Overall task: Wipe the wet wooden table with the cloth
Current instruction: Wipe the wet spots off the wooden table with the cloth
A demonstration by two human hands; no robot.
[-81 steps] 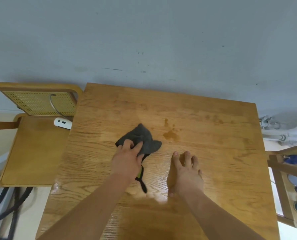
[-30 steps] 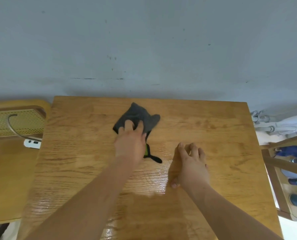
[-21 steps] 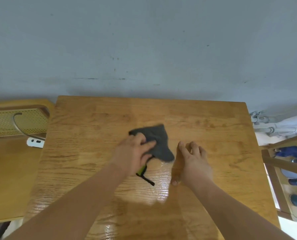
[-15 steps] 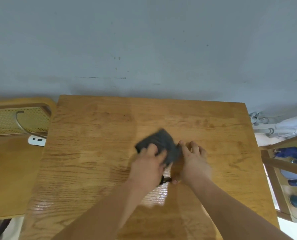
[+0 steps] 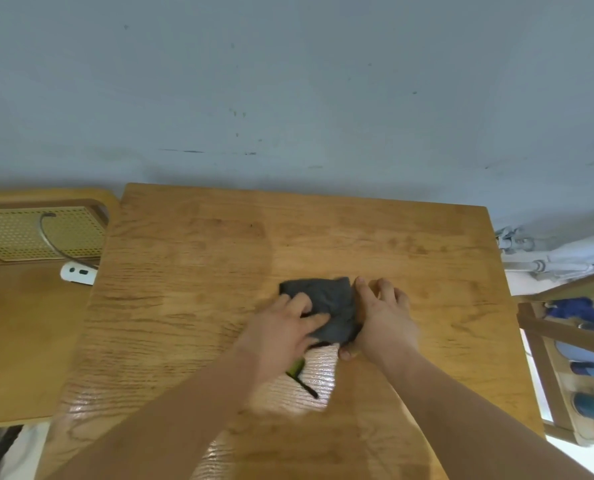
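A dark grey cloth (image 5: 330, 303) with a green tag and black loop trailing toward me lies on the wooden table (image 5: 191, 271), near its middle. My left hand (image 5: 281, 337) presses flat on the cloth's near left part, fingers spread over it. My right hand (image 5: 384, 317) rests on the table just right of the cloth, its inner edge touching the cloth's side. A shiny wet patch shows on the wood below both hands.
A wooden chair (image 5: 29, 306) with a cane back stands left of the table, a white power strip (image 5: 77, 273) and cable on its seat. A wooden rack (image 5: 572, 358) with bottles stands at the right. A grey wall runs behind the table.
My left hand has slid the cloth from the table's far left-centre toward the right until it met my right hand, which stayed in place. Dark wet spots seen earlier near the middle are gone.
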